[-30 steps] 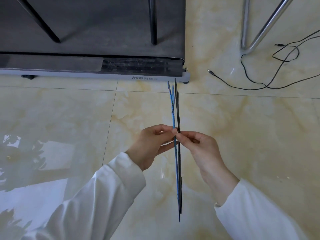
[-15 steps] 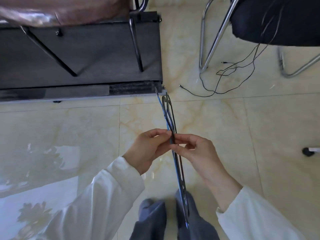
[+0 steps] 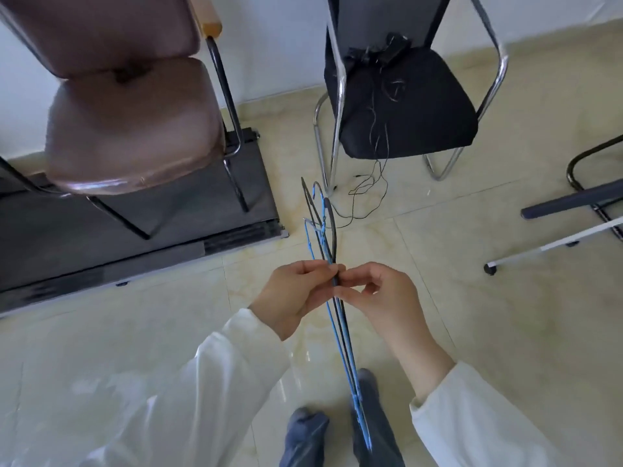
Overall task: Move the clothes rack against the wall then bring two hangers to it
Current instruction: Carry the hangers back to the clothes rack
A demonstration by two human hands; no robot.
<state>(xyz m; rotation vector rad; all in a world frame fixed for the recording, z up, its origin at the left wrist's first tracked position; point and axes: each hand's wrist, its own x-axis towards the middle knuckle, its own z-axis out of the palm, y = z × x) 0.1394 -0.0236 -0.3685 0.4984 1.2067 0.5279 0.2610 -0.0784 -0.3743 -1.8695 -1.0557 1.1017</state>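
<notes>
Fingers (image 3: pixel 332 269): left hand (image 3: pixel 291 294) and right hand (image 3: pixel 381 294) both pinched shut on the hangers (image 3: pixel 333 318), blue and black wire, held edge-on above the floor (image 3: pixel 472 298). Hooks point toward brown chair (image 3: pixel 128 106), black chair (image 3: pixel 401 96), loose cable (image 3: pixel 367 190). White sleeves (image 3: pixel 188 392).

An office-like room — glossy cream marble-look floor tiles (image 3: pixel 472 315), a brown padded armchair (image 3: pixel 128 123) and a black chrome-framed cantilever chair (image 3: pixel 404 106) against a white wall (image 3: pixel 276 45).
</notes>
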